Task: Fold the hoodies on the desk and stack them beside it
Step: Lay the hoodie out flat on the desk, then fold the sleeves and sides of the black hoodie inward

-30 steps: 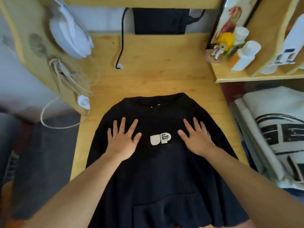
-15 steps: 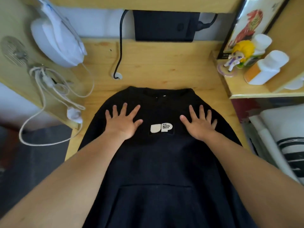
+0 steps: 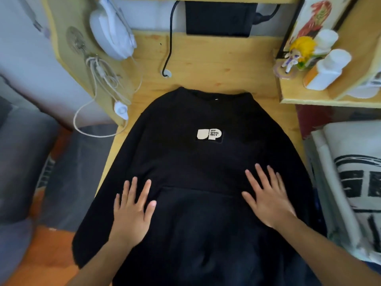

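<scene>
Lamp: we see a white lamp (image 3: 111, 32) at the far left of the counter (image 3: 206, 65), leaning on the wooden side wall.
White cord: a white cord (image 3: 97, 100) hangs in loops down that side wall, with a small round switch (image 3: 121, 109) on it.
Black cable: a thin black cable (image 3: 170, 38) runs down the back of the counter into a little round hole.
Black box: a flat black box (image 3: 219, 16) stands against the back wall.
Left hand: our left hand (image 3: 132, 211) lies flat on the hoodie, fingers straight and spread wide, just left of the front pocket. It holds nothing.
Hoodie: the black hoodie (image 3: 195, 166) lies front side up in the middle of the counter. Its neck points away from us. Its left edge hangs over the counter's side, and the bottom part runs toward us.
Logo: a white patch (image 3: 209, 134) with letters sits on the chest, well above both hands.
Right hand: our right hand (image 3: 268, 197) also lies flat on the hoodie, fingers straight and spread wide, near the pocket's top right corner. It holds nothing.
Shelf: a wooden shelf (image 3: 329, 100) at the right carries a little toy figure with yellow hair (image 3: 296, 54) and white bottles (image 3: 327, 69).
Folded cloth: white cloth with black marks (image 3: 360, 172) lies below the shelf, beside the counter.
</scene>
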{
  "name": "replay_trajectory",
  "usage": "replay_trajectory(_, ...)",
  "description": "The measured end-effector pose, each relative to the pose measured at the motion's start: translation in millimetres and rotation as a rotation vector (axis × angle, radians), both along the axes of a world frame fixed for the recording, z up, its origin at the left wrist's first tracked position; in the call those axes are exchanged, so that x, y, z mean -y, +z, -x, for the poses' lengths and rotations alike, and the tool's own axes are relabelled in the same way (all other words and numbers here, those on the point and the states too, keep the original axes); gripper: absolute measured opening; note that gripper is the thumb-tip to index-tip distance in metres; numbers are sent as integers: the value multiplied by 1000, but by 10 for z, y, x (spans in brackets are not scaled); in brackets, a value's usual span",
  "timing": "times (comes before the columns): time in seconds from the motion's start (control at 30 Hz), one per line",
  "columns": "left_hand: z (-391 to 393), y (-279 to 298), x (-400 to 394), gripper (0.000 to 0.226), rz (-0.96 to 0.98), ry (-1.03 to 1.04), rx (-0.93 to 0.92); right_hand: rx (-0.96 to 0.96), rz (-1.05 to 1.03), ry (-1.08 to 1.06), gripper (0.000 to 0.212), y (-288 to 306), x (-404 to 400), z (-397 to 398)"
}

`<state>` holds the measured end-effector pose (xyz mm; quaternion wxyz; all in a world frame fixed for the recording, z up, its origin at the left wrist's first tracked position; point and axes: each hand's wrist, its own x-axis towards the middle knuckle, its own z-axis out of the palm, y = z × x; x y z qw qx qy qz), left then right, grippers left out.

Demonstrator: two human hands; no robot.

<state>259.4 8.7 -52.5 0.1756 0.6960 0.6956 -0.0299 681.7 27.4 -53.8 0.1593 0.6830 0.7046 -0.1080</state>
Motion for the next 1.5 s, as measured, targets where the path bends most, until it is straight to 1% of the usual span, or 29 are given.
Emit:
replay_trajectory(0.07,73,51,-42,68,19,19,82,22,2,78,75,-2,-101,-90)
replay_trajectory(0.13,182,44,-99,68,58,93,126,27,-6,118,75,13,-143,-142)
replay_trajectory(0.2,318,8,-118,71,105,116,71,24,-13,109,75,57,-127,-136)
replay_trajectory(0.23,371,-17,-117,70,125,90,20,32,2,80,73,72,-103,-94)
replay_trajectory(0.3,408,-43,-105,63,160,85,-5,54,-4,-7,68,119,40,92)
replay_trajectory(0.37,384,-22,-111,67,168,71,-17,48,-59,-54,62,159,375,372)
replay_trajectory(0.43,376,15,-127,69,192,40,-50,-13,-66,-81,60,124,867,661)
replay_trajectory(0.53,448,82,-122,68,188,51,-110,-40,-35,-230,66,103,1472,901)
replay_trajectory(0.63,511,171,96,69,225,137,-97,-38,-42,-398,74,108,1769,887)
replay_trajectory(0.7,533,148,386,69,238,118,-113,-8,-44,-397,77,82,1892,851)
replay_trajectory(0.77,605,91,642,67,227,89,-116,-35,-27,-381,77,34,1881,809)
replay_trajectory(0.8,679,84,730,65,217,89,-128,-56,-12,-377,74,7,1842,814)
replay_trajectory(0.87,764,12,776,63,206,74,-120,-16,5,-358,68,-28,1855,757)
replay_trajectory(0.93,779,2,760,62,215,81,-114,11,26,-332,68,-52,1868,721)
replay_trajectory(1.0,711,0,818,63,169,125,-144,2,46,-342,68,-26,1826,720)
replay_trajectory(1.07,561,86,1012,67,36,231,-116,-21,76,-386,66,7,1813,808)
replay_trajectory(1.1,479,138,1169,66,-63,309,-68,-67,17,-434,65,55,1856,884)
replay_trajectory(1.13,391,196,1361,63,-146,412,11,-146,-120,-486,62,102,1946,958)
replay_trajectory(1.17,357,138,1539,59,-162,568,119,-238,-317,-539,54,115,2106,1030)
replay_trajectory(1.2,327,77,1675,59,-127,763,263,-320,-494,-641,43,127,2308,1122)
replay_trajectory(1.23,302,30,1781,67,-63,990,442,-404,-589,-802,36,61,2529,1172)
replay_trajectory(1.27,281,-20,1861,78,20,1203,626,-501,-583,-1001,36,18,2716,1192)
replay_trajectory(1.3,280,-67,1897,87,109,1344,764,-615,-501,-1227,43,-29,2846,1182)
replay_trajectory(1.33,261,-58,1899,87,192,1390,869,-751,-377,-1438,54,-72,2913,1143)
replay_trajectory(1.37,266,-59,1875,78,245,1384,949,-920,-284,-1592,63,-88,2924,1086)
replay_trajectory(1.4,265,4,1828,62,266,1351,1029,-1120,-223,-1690,65,-79,2897,1021)
replay_trajectory(1.43,262,54,1774,44,253,1333,1088,-1313,-178,-1740,63,-68,2853,937)
replay_trajectory(1.47,274,83,1731,28,235,1322,1152,-1450,-152,-1766,60,-67,2809,841)
replay_trajectory(1.5,299,90,1707,17,204,1311,1193,-1532,-132,-1766,54,-42,2778,779)
